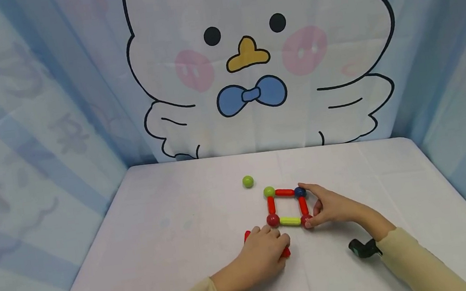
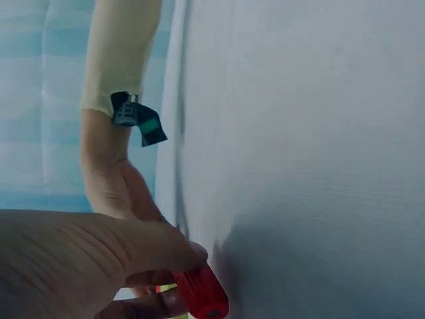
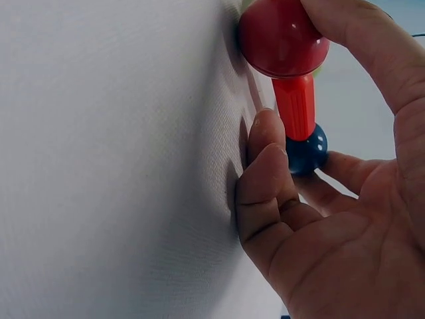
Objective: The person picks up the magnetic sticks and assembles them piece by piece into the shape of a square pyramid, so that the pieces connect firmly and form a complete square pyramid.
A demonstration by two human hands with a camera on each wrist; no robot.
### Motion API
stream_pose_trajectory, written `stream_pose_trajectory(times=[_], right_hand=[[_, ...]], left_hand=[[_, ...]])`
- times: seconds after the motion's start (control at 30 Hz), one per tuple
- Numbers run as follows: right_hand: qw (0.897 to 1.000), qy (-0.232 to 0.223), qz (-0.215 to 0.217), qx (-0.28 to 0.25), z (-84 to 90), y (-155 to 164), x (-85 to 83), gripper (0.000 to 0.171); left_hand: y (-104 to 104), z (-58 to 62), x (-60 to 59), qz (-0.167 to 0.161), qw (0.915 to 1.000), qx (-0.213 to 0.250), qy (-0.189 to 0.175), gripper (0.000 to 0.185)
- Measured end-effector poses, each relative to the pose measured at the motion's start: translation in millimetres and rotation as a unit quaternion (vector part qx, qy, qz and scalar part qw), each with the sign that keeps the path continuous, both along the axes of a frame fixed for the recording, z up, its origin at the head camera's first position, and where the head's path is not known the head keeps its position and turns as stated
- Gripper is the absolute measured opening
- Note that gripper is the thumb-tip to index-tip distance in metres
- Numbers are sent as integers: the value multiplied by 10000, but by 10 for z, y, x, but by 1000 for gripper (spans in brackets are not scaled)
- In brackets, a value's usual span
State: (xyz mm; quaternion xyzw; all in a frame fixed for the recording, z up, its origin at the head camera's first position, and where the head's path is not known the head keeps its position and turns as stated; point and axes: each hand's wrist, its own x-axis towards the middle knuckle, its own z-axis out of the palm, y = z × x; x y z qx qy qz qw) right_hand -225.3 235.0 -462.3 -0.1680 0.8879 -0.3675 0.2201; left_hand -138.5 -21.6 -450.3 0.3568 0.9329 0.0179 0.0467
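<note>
A square of toy building sticks and balls lies on the table. Its corners are a green ball (image 1: 269,191), a blue ball (image 1: 300,192), a red ball (image 1: 273,220) and another red ball (image 3: 284,36). Three red sticks and one yellow stick (image 1: 290,221) form its sides. My right hand (image 1: 338,206) spans the right side, thumb on the near red ball and a fingertip at the blue ball. Near the front left corner, my left hand (image 1: 260,253) pinches a red stick (image 2: 202,292) between thumb and fingers. Another red end (image 1: 247,234) shows beyond this hand, mostly hidden.
A loose green ball (image 1: 248,181) rests on the white-covered table (image 1: 173,230), behind the square and to its left. Printed curtains (image 1: 50,114) stand along the table's back and sides. Each wrist wears a small black camera (image 1: 363,248).
</note>
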Motion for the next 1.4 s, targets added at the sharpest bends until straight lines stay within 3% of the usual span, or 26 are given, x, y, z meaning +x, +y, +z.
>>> stream_pose_trajectory(times=[0.17, 0.4, 0.47, 0.57, 0.73, 0.97, 1.17, 1.4], right_hand=[[10000, -20, -29, -12, 10, 1, 1, 111], [9999, -64, -87, -12, 5, 15, 7, 110], [10000, -38, -61, -34, 4, 21, 7, 110], [10000, -16, -61, -31, 6, 32, 3, 110], [10000, -3, -48, -44, -3, 36, 0, 110], [10000, -63, -55, -43, -10, 28, -1, 111], [9999, -60, -32, -93, 15, 6, 3, 111], [9998, -132, -46, -173, 27, 0, 18, 111]], left_hand=[[6, 69, -33, 29, 9981, 403, -457, 32], [-32, 162, -81, 159, 9925, 1090, -524, 28], [-44, 173, -103, 262, 9861, 1459, -749, 28], [-60, 179, -147, 407, 9699, 2120, -1125, 29], [-80, 188, -215, 532, 9508, 2790, -1241, 27], [-147, 239, -309, 744, 9293, 3331, -1410, 25], [-205, 234, -398, 896, 9240, 3525, -1182, 27], [-212, 135, -452, 1021, 9196, 3575, -1271, 30]])
